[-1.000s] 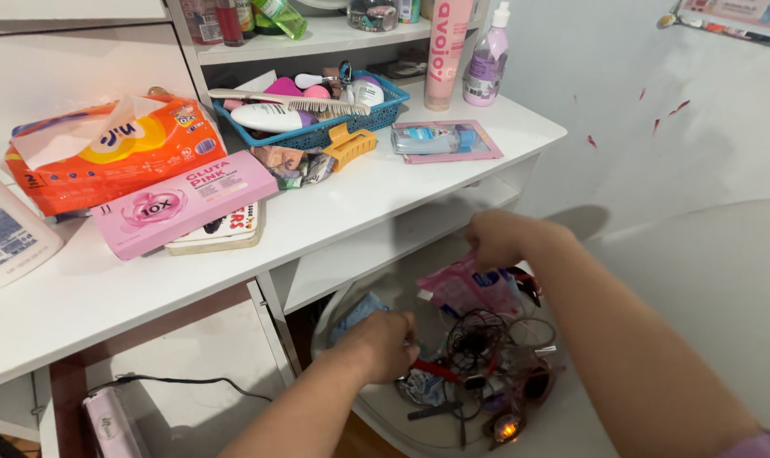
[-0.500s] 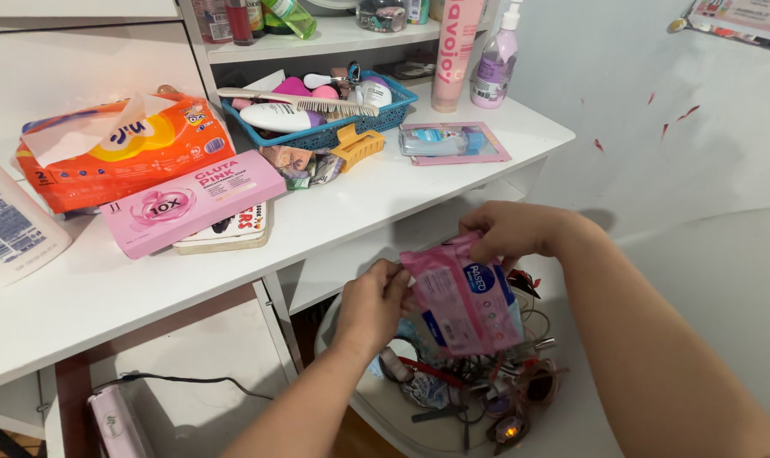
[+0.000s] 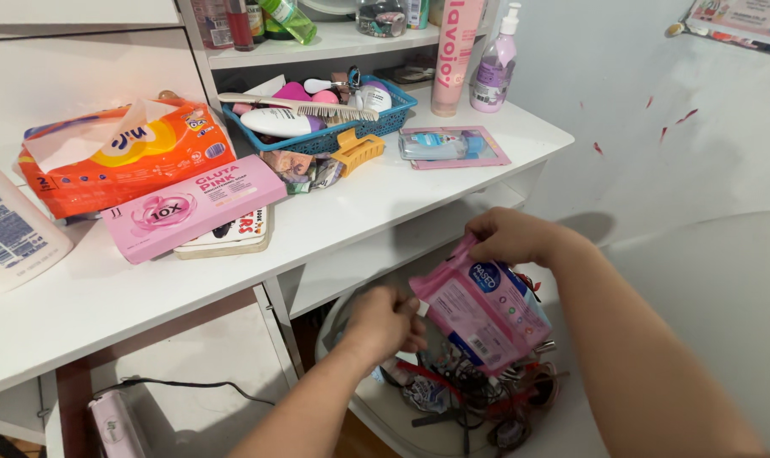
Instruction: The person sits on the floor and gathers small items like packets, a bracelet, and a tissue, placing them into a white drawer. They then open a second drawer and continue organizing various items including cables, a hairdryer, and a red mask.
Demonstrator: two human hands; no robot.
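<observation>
Fingers of the right hand [image 3: 508, 237] pinch the top corner of a pink soft packet [image 3: 485, 312], which hangs above a clear tub [image 3: 342, 335] of tangled hair ties [image 3: 478, 390]. It looks light, floppy and slippery, best gripped along its sealed edge. The left hand [image 3: 385, 321] curls loosely beside it, holding nothing visible. The white desk's [image 3: 359, 203] front edge crowds close.

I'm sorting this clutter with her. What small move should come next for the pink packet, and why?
Probably carry the pink packet up to a bare patch of the white desk. The right hand pinches it by its top corner alone, so it dangles over the clear tub of tangled hair ties, and the left hand is off it.
</observation>
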